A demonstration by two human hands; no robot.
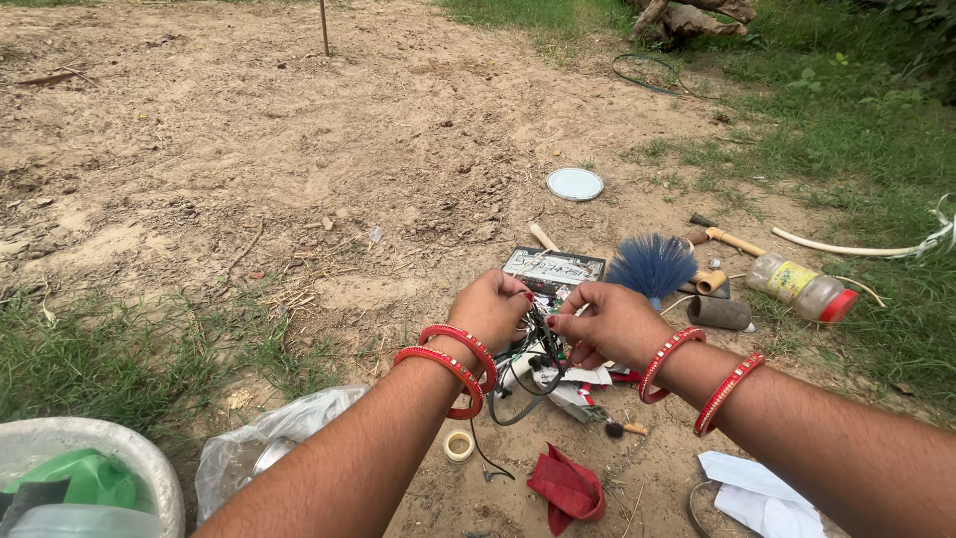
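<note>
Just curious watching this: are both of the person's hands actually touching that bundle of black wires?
Touching. The head view shows the left hand and right hand both pinching the black wires between their fingertips, no gap visible.

Outdoors, daylight hitting bare dry sandy-brown dirt ground (249, 149); patchy green grass (856, 110) growing along right side, rough grey-brown tree stump (687, 18) sitting way back.
</note>
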